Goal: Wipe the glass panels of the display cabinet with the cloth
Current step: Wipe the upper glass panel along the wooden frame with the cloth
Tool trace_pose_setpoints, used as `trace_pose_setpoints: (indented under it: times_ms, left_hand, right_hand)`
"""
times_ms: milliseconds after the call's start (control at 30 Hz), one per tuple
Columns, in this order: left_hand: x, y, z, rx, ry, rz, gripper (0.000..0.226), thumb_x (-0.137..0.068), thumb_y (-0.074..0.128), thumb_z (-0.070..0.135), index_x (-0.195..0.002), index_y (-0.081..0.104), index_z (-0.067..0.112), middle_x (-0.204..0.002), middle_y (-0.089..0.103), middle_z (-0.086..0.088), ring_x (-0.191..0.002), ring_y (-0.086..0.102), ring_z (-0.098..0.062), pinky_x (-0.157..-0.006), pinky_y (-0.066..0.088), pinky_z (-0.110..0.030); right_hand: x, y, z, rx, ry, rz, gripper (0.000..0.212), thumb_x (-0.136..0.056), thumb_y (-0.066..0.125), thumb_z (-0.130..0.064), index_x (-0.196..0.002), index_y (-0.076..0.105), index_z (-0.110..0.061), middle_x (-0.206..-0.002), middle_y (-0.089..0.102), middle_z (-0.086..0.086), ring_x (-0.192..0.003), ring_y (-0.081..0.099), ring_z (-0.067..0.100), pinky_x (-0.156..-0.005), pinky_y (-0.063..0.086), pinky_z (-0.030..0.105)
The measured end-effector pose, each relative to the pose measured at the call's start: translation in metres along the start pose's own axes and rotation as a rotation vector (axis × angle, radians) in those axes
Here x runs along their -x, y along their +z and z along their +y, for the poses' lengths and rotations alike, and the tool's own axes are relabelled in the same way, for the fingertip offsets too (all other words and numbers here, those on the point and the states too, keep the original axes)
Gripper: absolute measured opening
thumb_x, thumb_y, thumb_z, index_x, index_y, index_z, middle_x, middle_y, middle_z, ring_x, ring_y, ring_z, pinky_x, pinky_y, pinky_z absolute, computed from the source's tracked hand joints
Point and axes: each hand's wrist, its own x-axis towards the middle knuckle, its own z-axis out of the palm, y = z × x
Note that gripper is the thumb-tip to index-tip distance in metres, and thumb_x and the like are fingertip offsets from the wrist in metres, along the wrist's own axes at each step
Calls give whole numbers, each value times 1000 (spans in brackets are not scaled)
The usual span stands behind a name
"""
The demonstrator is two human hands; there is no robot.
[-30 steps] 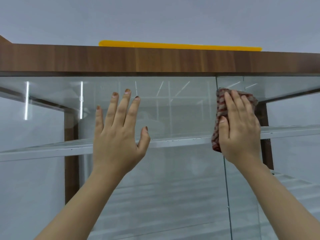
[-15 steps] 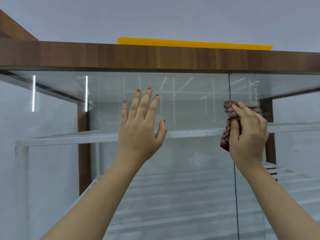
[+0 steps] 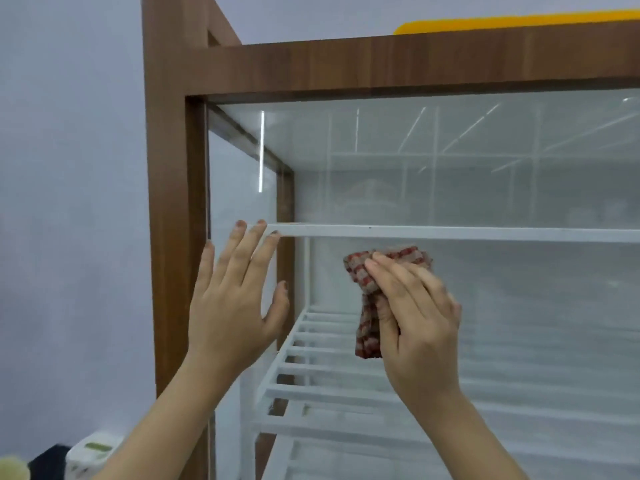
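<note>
The right hand [image 3: 415,327] presses a cloth [image 3: 372,299] against the glass [image 3: 450,174]. Its fingers lie close together and slightly bent across the top of the cloth, pointing up and to the left, while the thumb clamps the lower part of the cloth from the side. The cloth is red and tan check, bunched, with its long axis near upright: a wide wad at the top under the fingertips and a narrower folded tail hanging down past the thumb. It sits on the front panel just below the upper shelf [image 3: 450,233], left of the panel's middle.

The left hand [image 3: 235,306] lies flat on the glass near the cabinet's left edge, fingers straight and a little spread, pointing up, thumb out to the right. It holds nothing. Its fingertips reach the height of the upper shelf's front rail, and its little finger lies just beside the left post [image 3: 173,202].

The cabinet frame is brown wood grain: that post and a top rail [image 3: 415,64] across. Behind the glass are white slatted shelves, the upper one seen edge-on, a lower shelf [image 3: 311,368] seen from above. Reflected streaks of light cross the upper glass. A yellow flat thing [image 3: 519,24] lies on top of the cabinet. At lower left, beside the post, stand a white container [image 3: 91,452] and a dark shape, both blurred. No writing can be read anywhere.
</note>
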Motion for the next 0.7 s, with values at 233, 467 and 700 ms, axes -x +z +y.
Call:
trace_pose_setpoints:
  times_ms: [233, 467, 700]
  left_hand:
    - [18, -5, -62, -140, -37, 8, 59, -86, 41, 39, -139, 38, 14, -150, 29, -7, -141, 18, -24, -115, 6, -45]
    - [21, 5, -80, -117, 28, 24, 62, -85, 42, 40, -141, 38, 15, -152, 24, -4, -143, 11, -23, -115, 7, -49]
    - [22, 10, -81, -111, 34, 42, 63, -84, 42, 40, -142, 37, 14, -153, 22, -3, -144, 9, -22, -114, 7, -51]
  right_hand:
    - [16, 51, -55, -63, 1, -48, 33, -90, 48, -13, -120, 61, -15, -126, 58, 2, -117, 47, 19, -98, 30, 27]
    - [36, 77, -73, 238, 4, -113, 39, -92, 43, -24, -131, 49, -21, -141, 44, 3, -130, 37, 21, -112, 14, 44]
    - [25, 93, -88, 371, -60, -233, 47, -98, 25, -31, -144, 29, -17, -151, 23, 7, -140, 20, 25, -113, 13, 45]
